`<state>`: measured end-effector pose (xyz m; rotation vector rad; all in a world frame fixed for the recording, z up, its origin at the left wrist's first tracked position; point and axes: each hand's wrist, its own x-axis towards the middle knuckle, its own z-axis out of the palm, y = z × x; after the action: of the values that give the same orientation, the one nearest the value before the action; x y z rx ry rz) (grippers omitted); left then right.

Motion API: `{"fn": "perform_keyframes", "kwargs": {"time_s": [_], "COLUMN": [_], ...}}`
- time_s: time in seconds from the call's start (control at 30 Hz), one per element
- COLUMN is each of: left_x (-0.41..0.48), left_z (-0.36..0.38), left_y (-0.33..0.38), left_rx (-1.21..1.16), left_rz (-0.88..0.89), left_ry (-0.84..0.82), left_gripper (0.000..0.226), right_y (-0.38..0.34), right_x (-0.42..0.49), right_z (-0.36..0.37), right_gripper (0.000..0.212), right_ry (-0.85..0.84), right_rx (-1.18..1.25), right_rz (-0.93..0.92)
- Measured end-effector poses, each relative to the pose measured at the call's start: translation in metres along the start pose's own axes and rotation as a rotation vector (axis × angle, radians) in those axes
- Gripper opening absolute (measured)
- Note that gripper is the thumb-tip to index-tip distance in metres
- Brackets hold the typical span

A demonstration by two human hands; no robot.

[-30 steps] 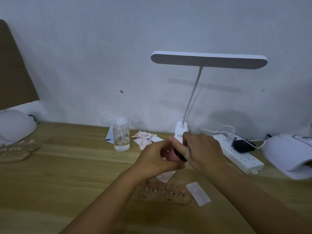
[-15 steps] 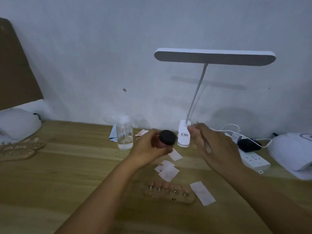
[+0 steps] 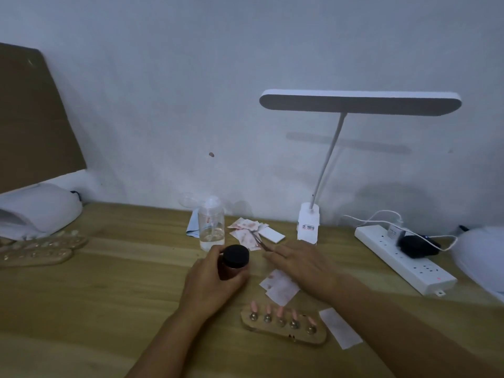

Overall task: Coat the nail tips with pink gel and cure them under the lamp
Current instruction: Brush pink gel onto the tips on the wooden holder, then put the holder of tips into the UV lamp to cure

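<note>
The two hands, joined at the jar a second ago, are now apart, and the jar is down from where it was held up half a second ago. The left hand [image 3: 210, 282] grips the gel jar [image 3: 235, 261] low over the counter [image 3: 109, 282], its fingers [image 3: 214, 255] curled round the body, and the black lid is on. The right hand [image 3: 302, 264] is now reaching forward, away from the jar. It holds a thin tool [image 3: 259, 240], whose tip now points at the pink-stained paper squares [image 3: 245, 233] near the wall (the pinch itself is hidden under the outstretched fingers, so how firmly it is held cannot be told). The five nail tips [image 3: 281, 312] stand on their wooden holder [image 3: 283, 330] just in front of both hands, untouched, and they already look pink. With the jar capped and the tool moving off toward the papers, coating seems finished for this set. What probably remains is to put jar and tool down and carry the holder to one of the domed curing lamps, left [image 3: 41, 211] or right [image 3: 480, 257], both well apart from it.
</note>
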<state>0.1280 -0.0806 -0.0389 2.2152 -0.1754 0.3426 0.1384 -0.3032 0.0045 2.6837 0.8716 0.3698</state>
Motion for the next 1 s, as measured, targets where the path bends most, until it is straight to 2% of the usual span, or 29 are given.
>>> {"fn": "perform_keyframes", "kwargs": {"time_s": [0.13,0.23,0.27,0.33,0.4,0.43,0.5,0.57,0.63,0.83,0.93,1.0], "left_x": [0.004,0.006,0.006,0.006,0.006,0.006,0.008,0.008,0.004,-0.003,-0.002,0.001], "left_z": [-0.001,-0.001,0.000,0.001,0.003,0.003,0.001,0.003,0.001,-0.006,-0.008,-0.007], "left_y": [-0.004,-0.005,-0.006,-0.009,-0.011,-0.011,-0.011,-0.010,-0.012,-0.012,-0.012,-0.011], "left_rx": [-0.042,-0.061,-0.060,-0.031,0.014,0.025,0.033,0.038,0.017,-0.184,-0.261,-0.341], "left_rz": [0.042,0.037,0.037,0.041,0.052,0.050,0.043,0.034,0.025,-0.101,-0.138,-0.194], "left_ry": [-0.018,-0.022,-0.020,-0.027,-0.020,-0.013,0.004,0.006,0.013,0.071,0.108,0.119], "left_gripper": [0.059,0.063,0.064,0.065,0.063,0.062,0.064,0.069,0.074,0.076,0.065,0.061], "right_y": [-0.002,-0.004,-0.005,-0.010,-0.022,-0.032,-0.049,-0.059,-0.066,-0.065,-0.051,-0.036], "right_x": [0.015,0.005,-0.004,-0.035,-0.079,-0.098,-0.120,-0.127,-0.121,-0.124,-0.165,-0.214], "right_z": [0.001,-0.012,-0.016,-0.021,-0.021,-0.021,-0.015,-0.013,-0.017,-0.037,-0.046,-0.047], "right_gripper": [0.069,0.075,0.065,0.033,0.018,0.020,0.037,0.056,0.062,0.048,0.049,0.040], "right_ry": [-0.144,-0.077,-0.016,0.117,0.139,0.072,-0.063,-0.096,-0.037,0.117,0.209,0.319], "right_rx": [0.090,0.297,0.400,0.644,0.760,0.752,0.647,0.541,0.500,0.561,0.460,0.401], "right_rz": [0.075,0.205,0.249,0.370,0.468,0.493,0.499,0.498,0.527,0.563,0.613,0.739]}}
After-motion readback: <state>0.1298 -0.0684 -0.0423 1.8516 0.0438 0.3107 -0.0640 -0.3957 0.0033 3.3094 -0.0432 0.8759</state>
